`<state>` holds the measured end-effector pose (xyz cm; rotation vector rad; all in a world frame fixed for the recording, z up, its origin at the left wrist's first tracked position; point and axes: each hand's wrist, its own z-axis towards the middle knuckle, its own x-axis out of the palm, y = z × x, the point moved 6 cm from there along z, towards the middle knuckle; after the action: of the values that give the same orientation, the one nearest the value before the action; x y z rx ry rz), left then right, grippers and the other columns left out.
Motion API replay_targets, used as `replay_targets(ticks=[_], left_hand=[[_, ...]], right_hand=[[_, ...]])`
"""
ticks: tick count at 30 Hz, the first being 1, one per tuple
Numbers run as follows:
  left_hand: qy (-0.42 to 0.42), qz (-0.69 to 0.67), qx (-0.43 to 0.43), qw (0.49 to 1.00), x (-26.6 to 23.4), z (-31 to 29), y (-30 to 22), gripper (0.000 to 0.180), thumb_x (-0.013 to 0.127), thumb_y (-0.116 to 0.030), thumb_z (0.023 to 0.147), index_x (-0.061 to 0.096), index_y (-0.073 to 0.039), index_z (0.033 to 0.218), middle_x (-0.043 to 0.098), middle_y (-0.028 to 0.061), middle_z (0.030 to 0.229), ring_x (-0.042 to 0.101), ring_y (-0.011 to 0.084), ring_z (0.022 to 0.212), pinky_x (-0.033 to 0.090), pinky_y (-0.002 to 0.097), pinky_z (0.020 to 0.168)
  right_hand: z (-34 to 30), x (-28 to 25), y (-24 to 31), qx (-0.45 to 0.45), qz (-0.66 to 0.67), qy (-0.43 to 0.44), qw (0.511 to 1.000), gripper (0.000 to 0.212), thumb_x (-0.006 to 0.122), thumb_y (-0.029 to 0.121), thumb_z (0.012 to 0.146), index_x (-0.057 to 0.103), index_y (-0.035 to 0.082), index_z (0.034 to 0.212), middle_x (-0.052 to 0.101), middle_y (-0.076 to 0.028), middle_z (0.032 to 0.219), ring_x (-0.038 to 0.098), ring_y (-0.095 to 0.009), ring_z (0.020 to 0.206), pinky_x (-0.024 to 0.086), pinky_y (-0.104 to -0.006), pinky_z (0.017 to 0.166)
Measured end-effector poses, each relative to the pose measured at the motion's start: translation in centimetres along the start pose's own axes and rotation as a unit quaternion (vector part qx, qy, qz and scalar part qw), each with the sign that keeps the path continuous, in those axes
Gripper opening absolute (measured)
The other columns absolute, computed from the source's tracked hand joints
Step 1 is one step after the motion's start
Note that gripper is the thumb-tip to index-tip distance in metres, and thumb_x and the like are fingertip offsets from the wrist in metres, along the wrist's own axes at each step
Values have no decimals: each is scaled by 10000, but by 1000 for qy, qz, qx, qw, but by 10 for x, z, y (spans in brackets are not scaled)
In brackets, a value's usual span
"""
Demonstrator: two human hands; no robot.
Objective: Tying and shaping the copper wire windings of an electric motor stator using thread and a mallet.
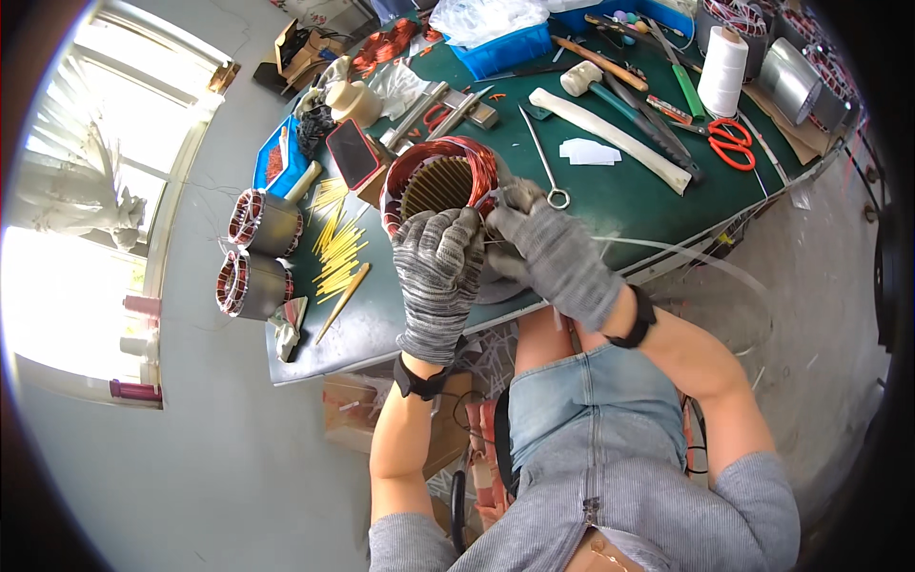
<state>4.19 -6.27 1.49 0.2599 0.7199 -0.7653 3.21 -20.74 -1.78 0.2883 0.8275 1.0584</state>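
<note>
A motor stator (438,186) with red-brown copper windings round its rim stands near the front edge of the green table. My left hand (438,262), in a grey striped knit glove, has its fingers curled over the near side of the winding. Against the stator's right side, my gloved right hand (558,248) has its fingers bent and drawn together. What lies between those fingers is hidden. A thin white cord (658,245) runs out from behind the right hand and loops off to the right.
Two more stators (262,286) stand at the left edge, beside yellow strips (338,253) and a pointed stick (343,303). A dark-screened phone (354,154) leans behind them. Rightward lie a ring-ended rod (545,157), white bar (610,138), mallet (615,100), orange-handled scissors (731,143) and thread spool (723,74).
</note>
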Motion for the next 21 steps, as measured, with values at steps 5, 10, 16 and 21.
replay_targets(ticks=[5, 10, 16, 21], left_hand=[[-18, -27, -16, 999, -5, -9, 7, 271, 704, -47, 734, 606, -78, 984, 634, 82, 903, 585, 302, 844, 434, 437, 821], [-26, 8, -45, 999, 1, -13, 7, 285, 716, -63, 724, 609, -91, 987, 630, 65, 898, 586, 287, 838, 420, 428, 812], [-20, -41, 22, 999, -7, -11, 7, 207, 661, -128, 772, 608, -71, 964, 614, 111, 906, 594, 302, 856, 443, 429, 807], [-37, -90, 16, 995, -13, -11, 24, 166, 693, -127, 743, 621, -102, 890, 603, 50, 810, 572, 265, 760, 436, 399, 760]], right_hand=[[-30, 33, -8, 369, 634, 254, 630, 285, 620, 215, 885, 590, 62, 1123, 592, -104, 781, 582, -293, 712, 488, -336, 627], [-21, 45, 3, 379, 807, 259, 371, 173, 500, 250, 983, 594, 110, 1021, 470, -7, 667, 389, -120, 504, 319, -226, 437], [3, 43, 14, 412, 846, 87, 326, 282, 442, 273, 1015, 489, 162, 761, 269, 91, 548, 210, -4, 388, 138, -170, 316], [9, 37, 7, 402, 695, 215, 556, 195, 498, 272, 986, 516, 88, 926, 425, 55, 722, 320, 8, 487, 249, -141, 403]])
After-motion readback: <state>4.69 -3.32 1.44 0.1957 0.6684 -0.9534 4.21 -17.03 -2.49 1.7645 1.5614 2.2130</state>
